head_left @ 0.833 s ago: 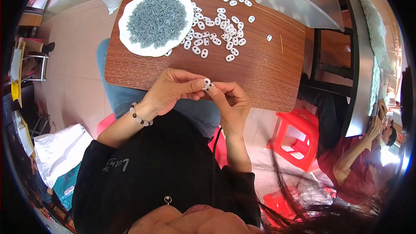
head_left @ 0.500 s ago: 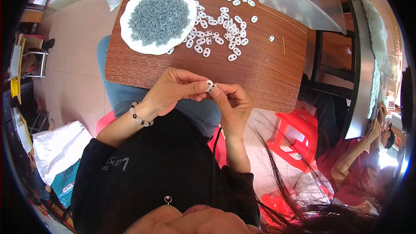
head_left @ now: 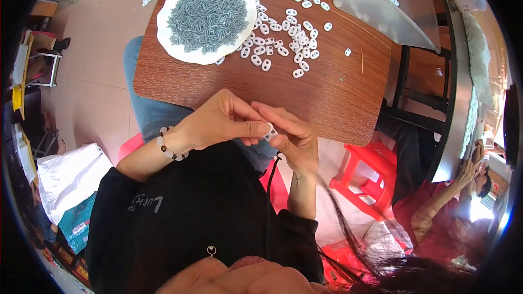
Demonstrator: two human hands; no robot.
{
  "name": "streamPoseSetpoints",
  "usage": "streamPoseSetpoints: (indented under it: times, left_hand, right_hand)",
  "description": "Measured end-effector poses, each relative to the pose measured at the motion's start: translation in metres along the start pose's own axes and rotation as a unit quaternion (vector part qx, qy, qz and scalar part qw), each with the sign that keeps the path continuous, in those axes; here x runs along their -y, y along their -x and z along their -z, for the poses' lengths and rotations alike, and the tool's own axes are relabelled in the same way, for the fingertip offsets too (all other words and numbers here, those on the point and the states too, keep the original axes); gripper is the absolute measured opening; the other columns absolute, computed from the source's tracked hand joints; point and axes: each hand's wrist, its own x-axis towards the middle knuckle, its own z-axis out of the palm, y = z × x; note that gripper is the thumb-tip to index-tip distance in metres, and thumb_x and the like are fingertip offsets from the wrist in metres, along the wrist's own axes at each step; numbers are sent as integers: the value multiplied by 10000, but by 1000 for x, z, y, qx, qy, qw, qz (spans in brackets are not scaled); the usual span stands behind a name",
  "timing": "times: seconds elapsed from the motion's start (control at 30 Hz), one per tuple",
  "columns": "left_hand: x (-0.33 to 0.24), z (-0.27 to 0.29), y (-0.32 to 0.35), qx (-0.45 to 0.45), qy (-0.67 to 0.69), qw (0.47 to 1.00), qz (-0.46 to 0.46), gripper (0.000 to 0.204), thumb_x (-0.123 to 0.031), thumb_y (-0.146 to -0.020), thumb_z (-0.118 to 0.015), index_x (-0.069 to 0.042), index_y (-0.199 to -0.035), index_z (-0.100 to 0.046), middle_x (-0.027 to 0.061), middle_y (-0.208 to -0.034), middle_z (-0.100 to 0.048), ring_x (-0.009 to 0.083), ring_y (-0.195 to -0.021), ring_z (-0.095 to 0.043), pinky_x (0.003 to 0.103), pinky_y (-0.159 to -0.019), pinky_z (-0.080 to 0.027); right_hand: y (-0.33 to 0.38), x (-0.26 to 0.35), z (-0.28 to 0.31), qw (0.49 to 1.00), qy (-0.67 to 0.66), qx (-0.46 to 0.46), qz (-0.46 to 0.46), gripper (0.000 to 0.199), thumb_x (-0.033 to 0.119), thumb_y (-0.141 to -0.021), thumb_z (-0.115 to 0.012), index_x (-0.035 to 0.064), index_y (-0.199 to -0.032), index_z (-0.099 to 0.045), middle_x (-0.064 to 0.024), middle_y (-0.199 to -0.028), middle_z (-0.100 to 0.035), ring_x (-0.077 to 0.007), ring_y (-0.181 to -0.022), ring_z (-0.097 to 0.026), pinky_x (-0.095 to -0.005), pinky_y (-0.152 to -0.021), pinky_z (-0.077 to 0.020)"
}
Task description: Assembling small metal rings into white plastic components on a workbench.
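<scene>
Between my hands, in front of the table's near edge, is a small white oval plastic piece with two holes (head_left: 269,132). My left hand (head_left: 226,121), with a beaded bracelet on its wrist, pinches the piece between thumb and fingers. From the other side, my right hand (head_left: 297,139) has its thumb against the lower end and its fingers behind. Several like white pieces (head_left: 298,40) lie scattered on the brown wooden table (head_left: 327,92). To their left stands a white scalloped plate (head_left: 164,38) heaped with small grey ridged metal parts (head_left: 207,17), perhaps screws or springs.
A grey metal tray (head_left: 389,13) holding more white pieces stands at the far right. A thin yellowish stick (head_left: 362,61) lies on the table near a lone white piece. Red plastic stools (head_left: 362,185) stand at the right, where another person (head_left: 436,212) works.
Both hands have moved slightly down, and the white piece has turned and shows its face with the holes more plainly. My right fingers have straightened somewhat. The view has shifted a little.
</scene>
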Motion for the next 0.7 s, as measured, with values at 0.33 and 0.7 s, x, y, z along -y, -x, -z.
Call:
streamPoseSetpoints:
  times: [0.33,0.7]
  left_hand:
    - [-8,-11,16,2,-32,999,-3,204,-154,-900,-670,47,-892,-705,73,-765,-667,87,-647,-597,221,-578,-481]
    - [-10,-16,22,-7,-56,998,8,145,-110,-895,-651,10,-913,-730,38,-669,-653,43,-602,-563,204,-532,-452]
  right_hand:
    - [15,0,-13,998,52,7,39,414,203,-820,-707,2,-1177,-645,-146,-1153,-667,-241,-1036,-615,-347,-920,-447]
    - [22,1,-21,992,99,-34,70,403,224,-764,-751,-12,-1084,-686,-200,-1024,-692,-268,-914,-668,-326,-801,-518]
